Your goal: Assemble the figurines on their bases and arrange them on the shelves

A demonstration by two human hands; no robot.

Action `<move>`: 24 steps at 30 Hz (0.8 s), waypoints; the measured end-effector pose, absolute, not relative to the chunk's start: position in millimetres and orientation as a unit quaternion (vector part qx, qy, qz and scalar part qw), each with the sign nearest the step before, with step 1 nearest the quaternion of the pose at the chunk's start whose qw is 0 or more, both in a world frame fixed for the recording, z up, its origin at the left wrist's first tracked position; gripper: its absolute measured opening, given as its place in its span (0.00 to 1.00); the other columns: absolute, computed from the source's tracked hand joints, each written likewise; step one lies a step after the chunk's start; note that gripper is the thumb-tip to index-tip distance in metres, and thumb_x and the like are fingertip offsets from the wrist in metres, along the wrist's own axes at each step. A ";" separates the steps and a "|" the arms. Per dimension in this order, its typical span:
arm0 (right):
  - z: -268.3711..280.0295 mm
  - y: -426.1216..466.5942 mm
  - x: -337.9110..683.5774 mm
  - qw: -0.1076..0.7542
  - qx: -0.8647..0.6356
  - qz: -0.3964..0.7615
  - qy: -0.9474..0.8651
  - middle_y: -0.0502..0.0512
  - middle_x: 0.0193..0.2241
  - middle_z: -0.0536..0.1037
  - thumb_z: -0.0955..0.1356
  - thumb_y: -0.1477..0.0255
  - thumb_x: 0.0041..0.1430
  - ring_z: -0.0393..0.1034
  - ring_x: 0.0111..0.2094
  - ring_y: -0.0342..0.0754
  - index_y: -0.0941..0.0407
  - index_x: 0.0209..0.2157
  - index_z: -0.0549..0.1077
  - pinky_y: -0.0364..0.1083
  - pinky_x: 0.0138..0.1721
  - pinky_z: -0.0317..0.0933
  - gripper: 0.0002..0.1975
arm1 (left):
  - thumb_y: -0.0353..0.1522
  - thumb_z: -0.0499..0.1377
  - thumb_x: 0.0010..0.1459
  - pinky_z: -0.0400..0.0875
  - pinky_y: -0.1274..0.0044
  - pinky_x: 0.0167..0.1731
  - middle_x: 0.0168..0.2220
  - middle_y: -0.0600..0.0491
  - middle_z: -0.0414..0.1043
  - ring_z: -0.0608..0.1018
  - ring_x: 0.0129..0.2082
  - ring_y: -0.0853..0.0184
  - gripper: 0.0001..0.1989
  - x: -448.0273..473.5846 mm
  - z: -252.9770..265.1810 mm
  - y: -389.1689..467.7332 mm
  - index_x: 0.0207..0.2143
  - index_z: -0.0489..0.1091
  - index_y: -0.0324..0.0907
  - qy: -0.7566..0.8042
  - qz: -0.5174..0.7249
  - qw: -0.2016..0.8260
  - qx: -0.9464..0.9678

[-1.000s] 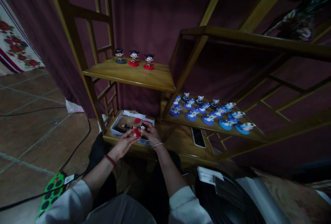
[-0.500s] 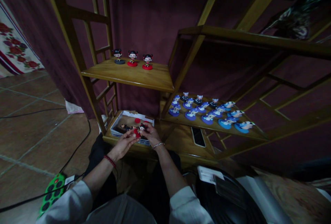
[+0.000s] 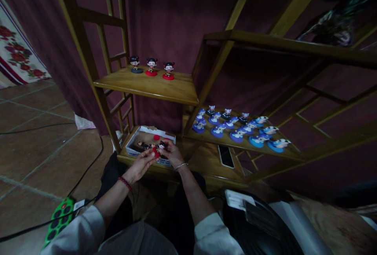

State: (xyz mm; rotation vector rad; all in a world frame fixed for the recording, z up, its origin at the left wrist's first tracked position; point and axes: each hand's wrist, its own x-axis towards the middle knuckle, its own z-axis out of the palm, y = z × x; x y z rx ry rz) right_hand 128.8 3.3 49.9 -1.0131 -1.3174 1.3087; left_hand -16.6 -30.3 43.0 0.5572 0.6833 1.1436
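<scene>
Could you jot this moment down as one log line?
left hand: holding red base | right hand: holding black-haired figurine | white box: open, beneath hands | upper shelf: three figurines standing

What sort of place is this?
Probably a home or small shop interior, can't tell which: a wooden display rack with small figurines, a maroon curtain behind it, tiled floor.

Fingers of the left hand (image 3: 143,162) and right hand (image 3: 172,153) cover parts of the red base (image 3: 156,153) and figurine (image 3: 161,145) between them, so whether the two are joined cannot be told. The hands also hide part of the white box (image 3: 133,136), where the dark figures (image 3: 143,145) are too small to tell apart. On the right, a dim, blurred object (image 3: 332,29) runs off the edge, as does the floral cloth (image 3: 19,56) on the left.
</scene>
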 end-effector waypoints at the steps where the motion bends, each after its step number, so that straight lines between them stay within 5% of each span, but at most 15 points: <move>1: 50.9 3.1 129.1 0.488 -0.415 0.532 -0.554 0.48 0.29 0.73 0.70 0.70 0.40 0.69 0.31 0.43 0.54 0.37 0.65 0.45 0.36 0.63 0.18 | 0.25 0.61 0.45 0.65 0.72 0.44 0.37 0.49 0.72 0.75 0.35 0.69 0.10 -16.7 43.0 -30.2 0.34 0.70 0.35 0.313 0.523 0.750 0.256; 24: 55.9 -2.9 131.1 0.450 -0.413 0.456 -0.647 0.48 0.35 0.71 0.68 0.71 0.44 0.67 0.34 0.43 0.52 0.38 0.63 0.43 0.38 0.61 0.17 | 0.23 0.61 0.45 0.67 0.73 0.42 0.34 0.51 0.71 0.74 0.34 0.70 0.06 -14.9 37.8 -31.0 0.30 0.69 0.35 0.313 0.534 0.754 0.218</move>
